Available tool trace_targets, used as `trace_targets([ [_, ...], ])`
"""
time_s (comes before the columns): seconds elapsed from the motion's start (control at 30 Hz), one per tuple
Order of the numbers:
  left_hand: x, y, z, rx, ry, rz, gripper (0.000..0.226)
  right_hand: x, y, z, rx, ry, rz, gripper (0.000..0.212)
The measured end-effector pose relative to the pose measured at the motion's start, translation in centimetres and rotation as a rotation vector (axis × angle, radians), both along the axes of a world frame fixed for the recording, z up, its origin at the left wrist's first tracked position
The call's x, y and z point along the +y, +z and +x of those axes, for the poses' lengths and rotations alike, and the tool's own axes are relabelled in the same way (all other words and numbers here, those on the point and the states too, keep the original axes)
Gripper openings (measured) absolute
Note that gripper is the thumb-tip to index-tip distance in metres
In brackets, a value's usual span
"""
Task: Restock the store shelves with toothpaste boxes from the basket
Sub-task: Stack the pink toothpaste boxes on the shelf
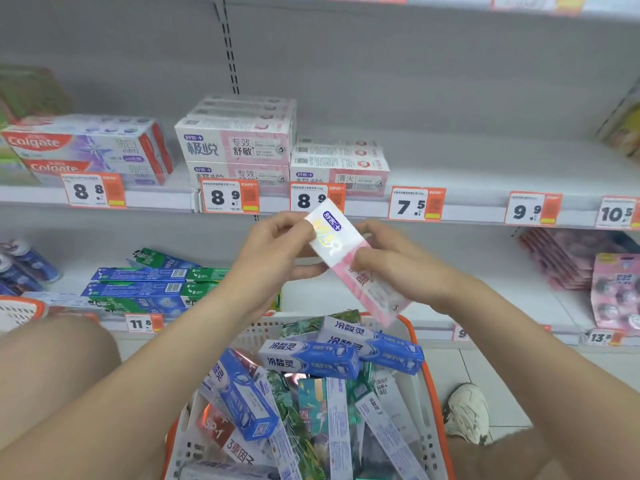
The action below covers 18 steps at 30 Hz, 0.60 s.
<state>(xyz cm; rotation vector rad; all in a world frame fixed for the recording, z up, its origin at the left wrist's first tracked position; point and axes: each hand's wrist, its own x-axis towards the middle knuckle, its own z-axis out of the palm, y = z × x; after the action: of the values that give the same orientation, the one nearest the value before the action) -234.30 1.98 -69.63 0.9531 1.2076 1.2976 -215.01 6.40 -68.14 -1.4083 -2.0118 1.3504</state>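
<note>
Head view puts the pink-and-white toothpaste box (349,261) up in front of me, tilted, above the basket (412,332) and just below the upper shelf edge (467,216). My left hand (273,245) pinches its top end; my right hand (394,268) wraps around its lower half.

To place it well, I judge I should read its face first and match it to the low pink stack (341,168) behind the second 8.9 tag (317,199). Then I should turn it level, logo outward, and slide it on top, flush with the boxes beneath, releasing only once it sits flat.

Readable writing: Colgate boxes (86,147) stand over an 8.8 tag (93,190). The taller white stack (235,140) reads 极悦 and 专效舒敏, and the low stack reads 清火. Further tags read 7.5, 9.9 and 10.5. In the basket, blue boxes (311,358) read 冷酸灵, and a red box (221,431) shows SP-1.
</note>
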Motion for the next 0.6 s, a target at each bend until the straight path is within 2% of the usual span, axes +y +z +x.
trace_targets([
  [0.1,1.4,0.4,-0.3,-0.122,0.138,0.079,0.018,0.9,0.8,0.2,-0.160,0.016,0.266,0.028],
  [0.2,3.0,0.5,-1.0,-0.067,0.144,0.157,0.026,3.1,0.7,0.1,-0.151,0.022,0.480,0.031],
  [0.27,4.2,0.4,-2.2,0.256,0.190,0.221,0.034,5.1,0.6,0.0,-0.254,-0.028,0.749,0.036],
  [0.33,5.2,0.3,-3.5,0.673,0.249,0.278,0.046,6.9,0.7,-0.3,-0.421,-0.187,1.028,0.039],
  [0.37,5.6,0.3,-4.1,0.828,0.272,0.307,0.049,7.7,1.0,-0.5,-0.461,-0.264,1.097,0.039],
  [0.43,6.3,0.4,-5.0,1.091,0.312,0.392,0.051,9.8,1.4,-1.0,-0.466,-0.340,1.113,0.039],
  [0.5,7.0,0.8,-5.6,1.307,0.361,0.451,0.051,12.0,1.4,-1.5,-0.439,-0.327,1.085,0.039],
  [0.6,8.2,1.8,-6.4,1.425,0.411,0.485,0.059,14.1,1.1,-2.5,-0.468,-0.246,1.056,0.042],
])
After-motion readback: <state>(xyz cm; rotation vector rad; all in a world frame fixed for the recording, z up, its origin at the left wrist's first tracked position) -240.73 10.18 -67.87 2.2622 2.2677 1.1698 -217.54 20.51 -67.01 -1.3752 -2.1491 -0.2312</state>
